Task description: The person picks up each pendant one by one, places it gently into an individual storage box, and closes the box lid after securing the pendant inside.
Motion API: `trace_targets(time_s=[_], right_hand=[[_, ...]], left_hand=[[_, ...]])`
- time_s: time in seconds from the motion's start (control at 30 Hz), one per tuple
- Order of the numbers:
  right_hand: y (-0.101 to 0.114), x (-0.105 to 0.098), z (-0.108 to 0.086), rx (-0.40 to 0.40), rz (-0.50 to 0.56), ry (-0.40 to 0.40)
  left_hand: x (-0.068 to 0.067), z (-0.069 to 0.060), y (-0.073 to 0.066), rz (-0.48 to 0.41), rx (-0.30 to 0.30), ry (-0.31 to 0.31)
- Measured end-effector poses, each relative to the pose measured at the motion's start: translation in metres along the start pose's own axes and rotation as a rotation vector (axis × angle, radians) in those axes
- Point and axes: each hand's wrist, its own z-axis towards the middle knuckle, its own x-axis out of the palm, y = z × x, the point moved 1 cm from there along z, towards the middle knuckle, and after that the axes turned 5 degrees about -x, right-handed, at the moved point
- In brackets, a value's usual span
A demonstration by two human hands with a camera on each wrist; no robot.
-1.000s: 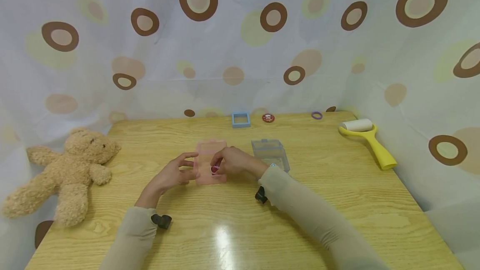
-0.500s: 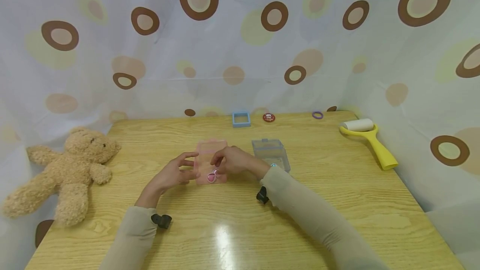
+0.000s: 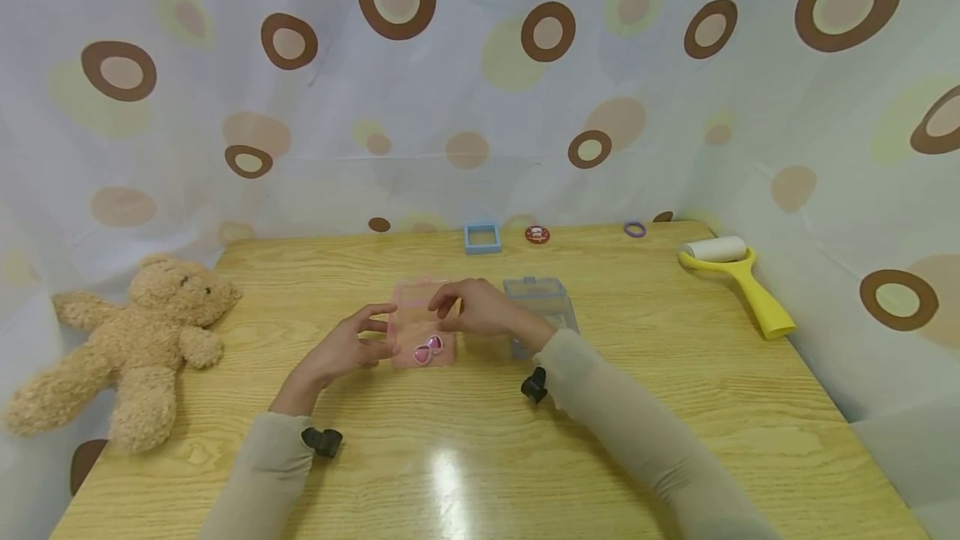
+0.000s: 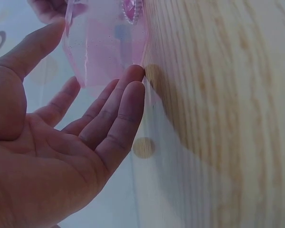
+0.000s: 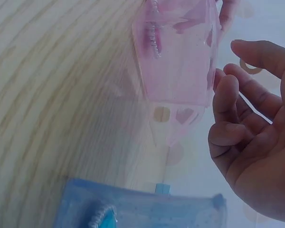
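With the left hand (image 3: 352,346) spread and relaxed at the left edge of the pink box (image 3: 415,319), right hand (image 3: 476,307) loosely bent over its right side. Beside it, blue box (image 3: 538,305). Inside pink box, toward front, pink glasses-shaped trinket (image 3: 423,354).

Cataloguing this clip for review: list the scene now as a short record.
Left hand: relaxed, beside pink box; contact unclear
Right hand: by pink box's right side, holding nothing
Pink box: two pink trinkets inside
Blue box: turquoise trinket inside
Back row: blue frame, red disc, purple ring
Far left: teddy bear
Far right: yellow-handled roller
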Motion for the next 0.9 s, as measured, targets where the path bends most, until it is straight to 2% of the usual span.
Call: trace_targets(time_s=[0.13,0.5,0.7,0.9], right_hand=[[-0.002,-0.004,-0.001,0.017,0.025,-0.036],[-0.008,-0.011,-0.002,0.15,0.123,-0.097],[-0.012,-0.011,0.0,0.188,0.158,-0.096],[-0.019,-0.007,0.005,0.211,0.144,-0.068]], left_hand=[[0.0,0.001,0.001,0.01,-0.007,-0.001],[0.0,0.001,0.0,0.027,-0.017,-0.004],[0.0,0.0,-0.001,0.024,-0.002,-0.003],[0.0,0.0,-0.002,0.02,0.005,-0.005]])
